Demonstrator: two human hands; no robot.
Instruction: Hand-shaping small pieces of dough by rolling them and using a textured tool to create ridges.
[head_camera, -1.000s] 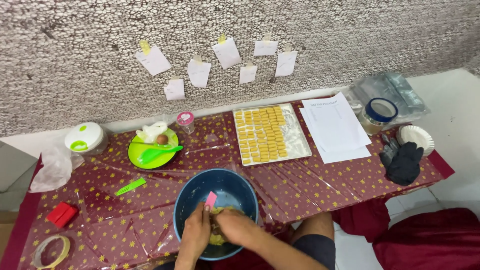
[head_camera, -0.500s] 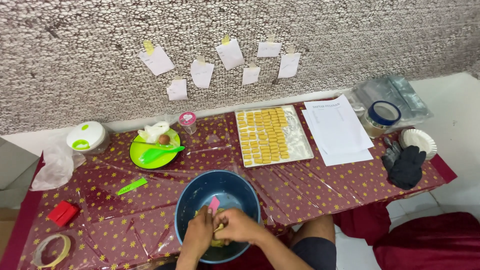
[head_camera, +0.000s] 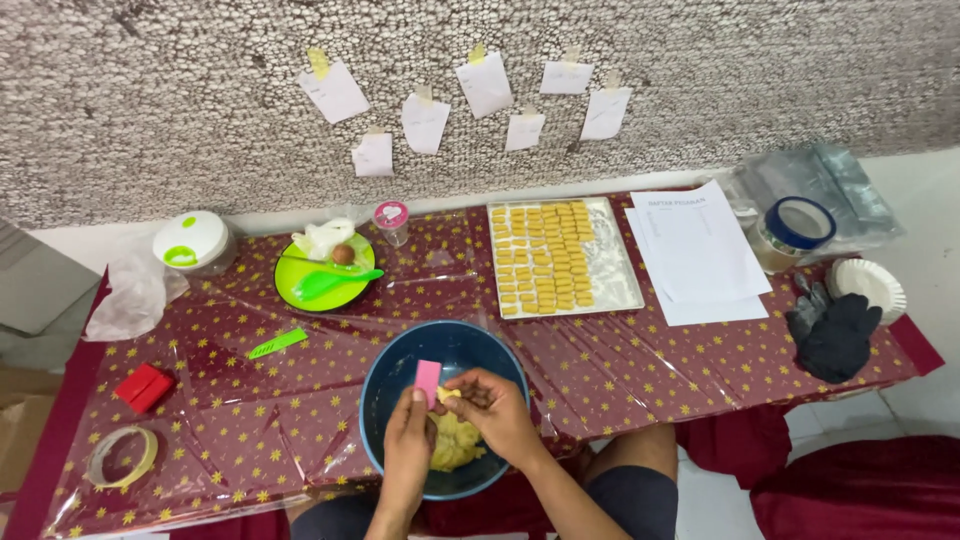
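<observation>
A pink scraper (head_camera: 428, 380) is gripped upright by the left hand (head_camera: 408, 440); yellow dough (head_camera: 447, 397) is pinched by the right hand (head_camera: 497, 412), touching the scraper, above the blue bowl (head_camera: 385, 375).

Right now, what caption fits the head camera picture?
Two hands shape yellow dough over a blue bowl.

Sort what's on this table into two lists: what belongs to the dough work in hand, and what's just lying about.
In use: left hand holding pink scraper; right hand pinching yellow dough; blue bowl; tray of shaped pieces.

Lying about: green plate, paper sheets, black gloves, tape roll, red box.
</observation>
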